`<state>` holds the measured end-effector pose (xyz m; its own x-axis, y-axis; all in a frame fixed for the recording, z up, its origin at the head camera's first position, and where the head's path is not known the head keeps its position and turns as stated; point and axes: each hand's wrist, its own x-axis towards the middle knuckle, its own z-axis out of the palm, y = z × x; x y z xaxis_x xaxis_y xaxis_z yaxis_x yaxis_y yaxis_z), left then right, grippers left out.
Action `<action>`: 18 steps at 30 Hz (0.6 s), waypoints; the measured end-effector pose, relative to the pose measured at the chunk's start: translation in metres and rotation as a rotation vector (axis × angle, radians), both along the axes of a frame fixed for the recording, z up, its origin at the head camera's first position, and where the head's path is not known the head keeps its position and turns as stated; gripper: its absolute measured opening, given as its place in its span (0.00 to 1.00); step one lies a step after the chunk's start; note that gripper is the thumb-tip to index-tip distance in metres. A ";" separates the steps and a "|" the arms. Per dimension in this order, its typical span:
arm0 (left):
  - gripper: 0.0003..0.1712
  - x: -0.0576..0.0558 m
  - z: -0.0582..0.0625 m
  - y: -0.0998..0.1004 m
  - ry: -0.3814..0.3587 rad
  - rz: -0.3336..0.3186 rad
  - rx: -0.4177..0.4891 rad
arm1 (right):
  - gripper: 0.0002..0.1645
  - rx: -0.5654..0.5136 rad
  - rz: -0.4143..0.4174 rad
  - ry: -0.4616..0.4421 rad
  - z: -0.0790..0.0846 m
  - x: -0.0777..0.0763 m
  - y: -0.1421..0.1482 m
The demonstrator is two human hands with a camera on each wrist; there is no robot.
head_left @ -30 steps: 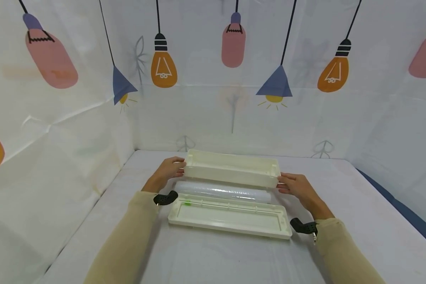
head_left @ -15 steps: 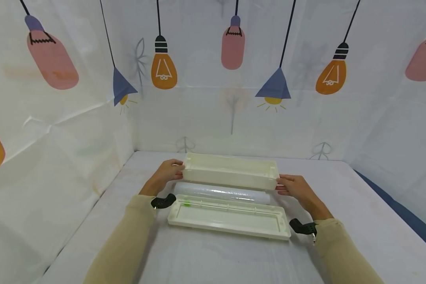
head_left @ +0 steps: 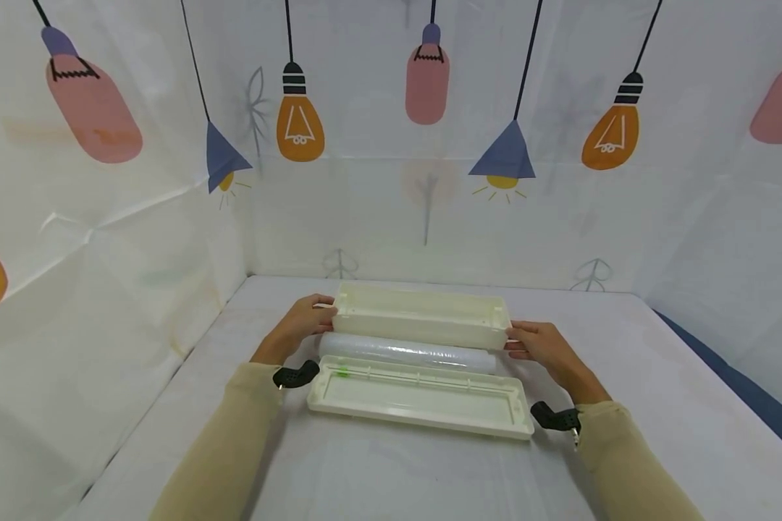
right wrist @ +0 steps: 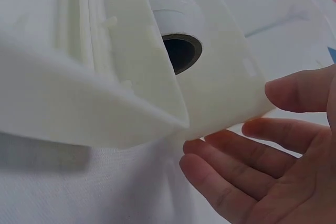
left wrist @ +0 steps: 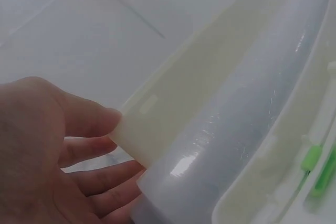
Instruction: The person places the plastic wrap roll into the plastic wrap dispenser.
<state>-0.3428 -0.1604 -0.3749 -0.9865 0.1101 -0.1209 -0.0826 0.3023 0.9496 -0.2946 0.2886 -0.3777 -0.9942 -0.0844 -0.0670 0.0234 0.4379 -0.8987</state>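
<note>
A long cream plastic box (head_left: 423, 328), its top uncovered, is at the back of the white table. My left hand (head_left: 300, 322) holds its left end, thumb (left wrist: 100, 121) at the top edge and the other fingers around the end wall. At the right end my right hand (head_left: 547, 351) grips it likewise, thumb (right wrist: 294, 93) near the top corner. Just in front of the box lies a roll of cling film (head_left: 407, 352), its hollow core (right wrist: 181, 53) showing in the right wrist view. Nearest me rests the matching cream lid (head_left: 420, 401), inner side up, with a green slider (head_left: 343, 373) on its rail.
A white cloth (head_left: 391, 477) covers the table. White sheets with printed lamps (head_left: 301, 129) hang behind and on the left. A dark blue strip (head_left: 736, 376) shows beyond the right table edge.
Both hands have brought the box slightly toward me and to the left, closer to the roll. The roll and the lid have stayed in place.
</note>
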 end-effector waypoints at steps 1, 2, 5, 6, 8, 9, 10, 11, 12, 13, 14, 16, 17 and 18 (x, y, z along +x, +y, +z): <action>0.28 0.001 0.000 0.000 0.003 -0.005 -0.002 | 0.34 0.001 0.002 -0.001 0.000 0.000 0.000; 0.28 0.001 0.000 -0.001 0.007 -0.012 -0.001 | 0.34 -0.001 0.004 -0.002 -0.001 0.000 0.000; 0.29 0.002 -0.001 -0.001 0.015 -0.024 0.002 | 0.34 -0.006 0.004 -0.006 -0.001 0.000 0.000; 0.29 0.002 -0.002 -0.001 0.016 -0.027 0.000 | 0.34 -0.005 0.003 -0.008 -0.002 0.000 0.000; 0.30 0.002 -0.003 -0.002 0.016 -0.036 -0.010 | 0.34 -0.003 -0.003 -0.017 -0.002 0.001 0.000; 0.30 0.002 -0.004 -0.002 0.013 -0.038 -0.016 | 0.34 -0.002 -0.006 -0.021 -0.003 0.001 0.000; 0.30 0.002 -0.005 -0.002 0.011 -0.037 -0.018 | 0.35 0.001 -0.006 -0.024 -0.003 0.002 0.000; 0.30 0.002 -0.005 -0.002 0.010 -0.037 -0.023 | 0.34 0.004 -0.007 -0.025 -0.004 0.002 0.000; 0.30 0.002 -0.006 -0.002 0.012 -0.037 -0.027 | 0.34 0.004 -0.005 -0.025 -0.004 0.002 0.000; 0.30 0.003 -0.006 -0.003 0.014 -0.037 -0.031 | 0.34 0.003 -0.005 -0.025 -0.004 0.002 0.000; 0.30 0.003 -0.006 -0.003 0.014 -0.035 -0.032 | 0.34 0.004 -0.004 -0.023 -0.005 0.002 0.000; 0.30 0.003 -0.007 -0.002 0.017 -0.036 -0.035 | 0.33 0.008 -0.003 -0.021 -0.005 0.002 0.000; 0.30 0.003 -0.007 -0.002 0.017 -0.038 -0.039 | 0.33 0.010 -0.004 -0.021 -0.005 0.002 0.000; 0.31 0.003 -0.007 -0.002 0.018 -0.040 -0.041 | 0.33 0.011 -0.003 -0.021 -0.005 0.002 0.001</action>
